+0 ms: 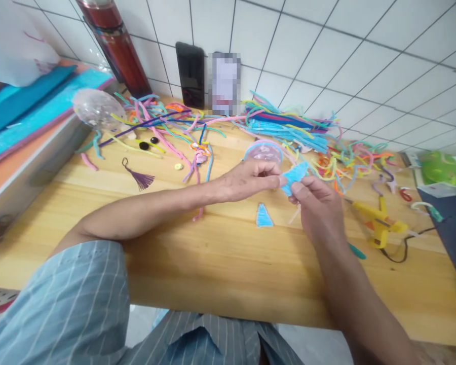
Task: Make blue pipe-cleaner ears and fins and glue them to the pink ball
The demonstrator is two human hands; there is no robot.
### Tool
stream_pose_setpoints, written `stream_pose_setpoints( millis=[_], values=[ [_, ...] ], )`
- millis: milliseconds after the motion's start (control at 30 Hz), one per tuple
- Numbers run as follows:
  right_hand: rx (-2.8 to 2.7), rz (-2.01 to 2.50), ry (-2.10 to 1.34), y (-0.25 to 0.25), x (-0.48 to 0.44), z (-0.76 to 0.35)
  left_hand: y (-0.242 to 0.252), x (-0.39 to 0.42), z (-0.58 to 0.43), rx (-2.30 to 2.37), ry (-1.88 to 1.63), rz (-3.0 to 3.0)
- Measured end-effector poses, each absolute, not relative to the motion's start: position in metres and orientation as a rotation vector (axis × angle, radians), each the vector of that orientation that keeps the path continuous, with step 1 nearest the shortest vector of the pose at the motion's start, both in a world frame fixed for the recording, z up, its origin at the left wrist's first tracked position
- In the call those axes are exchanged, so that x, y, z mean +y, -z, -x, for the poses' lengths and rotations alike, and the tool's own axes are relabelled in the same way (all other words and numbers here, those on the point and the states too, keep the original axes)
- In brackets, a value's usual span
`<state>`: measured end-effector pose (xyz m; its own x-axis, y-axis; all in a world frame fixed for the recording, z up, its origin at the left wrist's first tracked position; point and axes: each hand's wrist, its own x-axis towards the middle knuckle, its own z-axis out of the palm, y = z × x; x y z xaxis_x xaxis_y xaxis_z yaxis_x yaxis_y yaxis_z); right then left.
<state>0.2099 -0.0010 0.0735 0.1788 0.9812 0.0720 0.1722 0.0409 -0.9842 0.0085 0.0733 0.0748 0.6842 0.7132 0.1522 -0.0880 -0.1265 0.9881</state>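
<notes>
A fuzzy blue piece (294,176) is pinched between both hands above the wooden table. My left hand (253,181) grips its left edge with thumb and fingers. From the right, my right hand (319,203) holds the lower right part between thumb and fingers. A second blue piece, roughly triangular with a pinkish edge (264,216), lies flat on the table just below the hands. Behind my left hand stands a clear round container with a blue rim (263,150). A thin pale strand hangs under my right hand.
Colourful pipe cleaners (289,129) are heaped along the tiled wall, near two phones (190,76) and a red thermos (116,48). A yellow glue gun (380,223) with a black cord lies right; a purple tassel (139,177) lies left. The wooden table's (213,274) front edge is near my body.
</notes>
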Motion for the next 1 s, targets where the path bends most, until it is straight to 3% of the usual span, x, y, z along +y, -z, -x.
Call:
stream_pose_setpoints(
  millis=[167, 533, 800, 1000],
  values=[
    [-1.234, 1.326, -0.922, -0.077, 0.000, -0.207, -0.075, 0.074, -0.009, 0.519, -0.676, -1.477],
    [-1.313, 1.186, -1.203, -0.095, 0.019, -0.204, -0.068, 0.078, -0.012, 0.288, -0.313, -0.920],
    [-1.228, 1.349, -0.888, -0.086, 0.031, -0.202, -0.064, 0.092, -0.013, 0.551, -0.767, -1.103],
    [-1.335, 1.382, -0.837, -0.081, 0.029, -0.203, -0.065, 0.085, -0.011, 0.576, -0.854, -1.332]
  ],
)
